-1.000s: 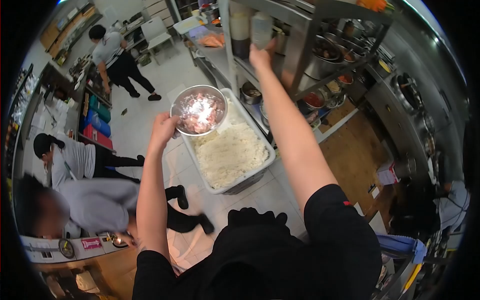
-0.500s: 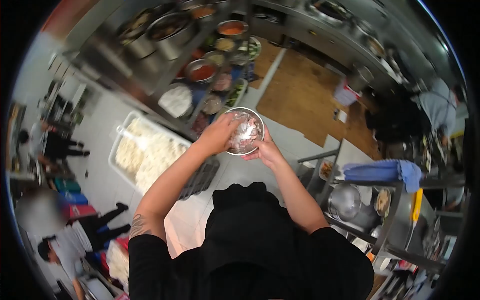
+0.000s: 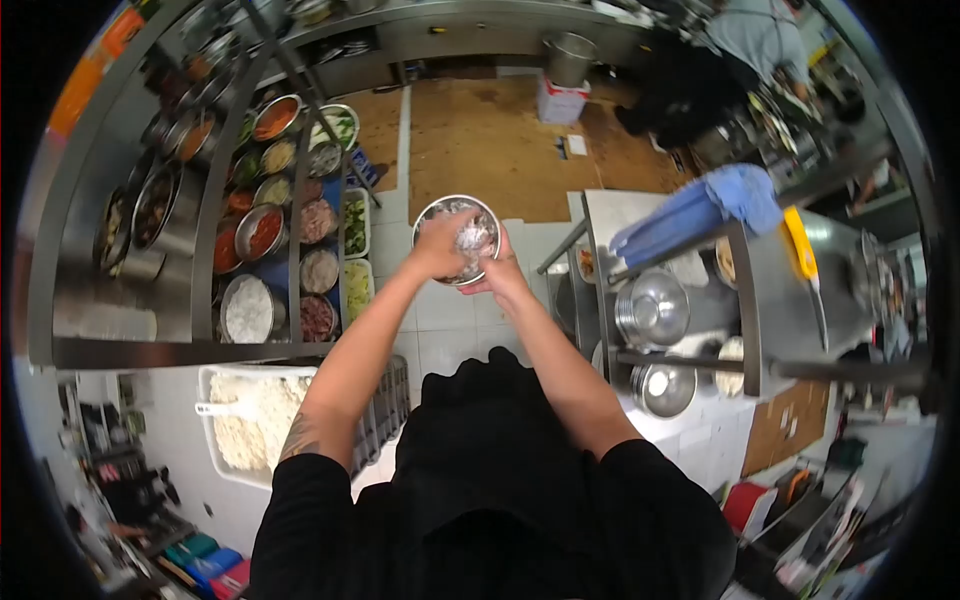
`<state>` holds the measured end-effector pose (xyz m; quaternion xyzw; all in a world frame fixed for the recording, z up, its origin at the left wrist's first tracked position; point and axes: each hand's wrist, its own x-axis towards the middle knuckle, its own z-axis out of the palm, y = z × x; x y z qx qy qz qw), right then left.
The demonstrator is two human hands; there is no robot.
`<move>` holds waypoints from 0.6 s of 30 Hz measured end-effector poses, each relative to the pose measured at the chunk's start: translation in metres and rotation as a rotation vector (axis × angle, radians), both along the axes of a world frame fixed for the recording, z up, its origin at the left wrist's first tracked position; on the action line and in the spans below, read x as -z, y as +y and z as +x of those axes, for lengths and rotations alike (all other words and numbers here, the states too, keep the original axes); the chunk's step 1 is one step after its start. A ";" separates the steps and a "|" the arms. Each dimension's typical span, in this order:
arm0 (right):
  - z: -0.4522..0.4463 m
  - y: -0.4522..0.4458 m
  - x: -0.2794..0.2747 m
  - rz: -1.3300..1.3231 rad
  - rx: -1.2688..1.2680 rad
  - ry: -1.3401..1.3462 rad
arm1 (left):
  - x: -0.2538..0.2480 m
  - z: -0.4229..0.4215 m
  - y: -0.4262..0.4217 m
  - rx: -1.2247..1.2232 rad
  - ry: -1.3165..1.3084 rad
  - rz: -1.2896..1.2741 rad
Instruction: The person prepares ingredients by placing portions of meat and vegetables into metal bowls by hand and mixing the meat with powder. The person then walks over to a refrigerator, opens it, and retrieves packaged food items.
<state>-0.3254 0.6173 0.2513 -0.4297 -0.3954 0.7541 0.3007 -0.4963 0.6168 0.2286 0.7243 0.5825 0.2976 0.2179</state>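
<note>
A round metal bowl [image 3: 489,214] is held out in front of me, with pinkish raw meat pieces [image 3: 474,238] and white powder inside. My right hand [image 3: 497,276] grips its near right rim, thumb on top and fingers underneath. My left hand [image 3: 437,248] reaches over the left rim into the bowl, its fingers among the powdered meat; they are blurred and partly hidden.
On my left, a metal rack [image 3: 205,250] carries several bowls of ingredients, with a white tub [image 3: 215,455] of pale shredded food below it. A steel table [image 3: 600,215] with a blue cloth [image 3: 700,210] and metal bowls stands right. Another person [image 3: 765,45] works at the far right.
My view has turned to the right, so the rack and tub now lie further left. The bowl stays in my hands, and my left hand has shifted within it.
</note>
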 end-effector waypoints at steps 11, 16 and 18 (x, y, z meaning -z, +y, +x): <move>-0.003 -0.136 0.017 -0.048 0.447 0.105 | 0.023 0.056 -0.077 0.099 0.462 0.073; 0.052 -0.184 -0.006 -0.055 0.476 0.088 | -0.040 0.060 -0.109 0.477 0.280 -0.243; 0.057 -0.208 -0.017 0.003 0.532 0.095 | -0.031 0.081 -0.123 0.505 0.173 -0.235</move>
